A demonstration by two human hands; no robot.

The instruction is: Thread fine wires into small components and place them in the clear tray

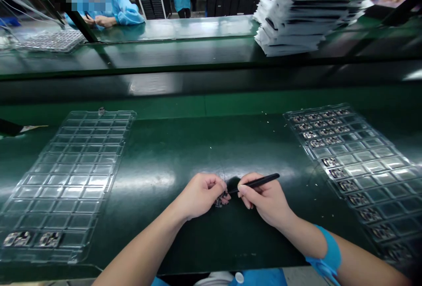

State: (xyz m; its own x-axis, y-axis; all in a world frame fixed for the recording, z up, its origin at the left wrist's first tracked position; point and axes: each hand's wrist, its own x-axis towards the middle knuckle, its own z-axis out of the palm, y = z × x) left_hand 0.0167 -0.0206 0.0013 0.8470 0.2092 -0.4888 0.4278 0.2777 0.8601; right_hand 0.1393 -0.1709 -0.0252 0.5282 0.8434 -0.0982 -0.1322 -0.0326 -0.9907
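The left hand (201,196) pinches a small circuit part (220,199) between thumb and fingers, held just above the counter (171,145) at 6 o'clock. The right hand (267,200) has its fingers closed pen-fashion on a slim black tool (260,182). The tool's tip meets the part, but whether it is tweezers or a probe is too small to tell.

At 9 o'clock lies a clear left tray (82,158) of many cells. Only two finished-looking parts (33,239) sit in it, side by side in the nearest row at 8 o'clock, and every other cell shows bare. At 3 o'clock a right tray (379,163) carries a far larger batch of parts (316,130), filling its far rows and running down its inner column, while its outer cells show bare.

Going by that fill, the work looks early, with two pieces set down on the left, one in hand and many waiting on the right. Which way the pieces travel cannot be told for certain.

Beyond the counter, a co-worker's blue sleeve (125,13) shows at 11 o'clock and a stack of white packets (296,17) at 1 o'clock.
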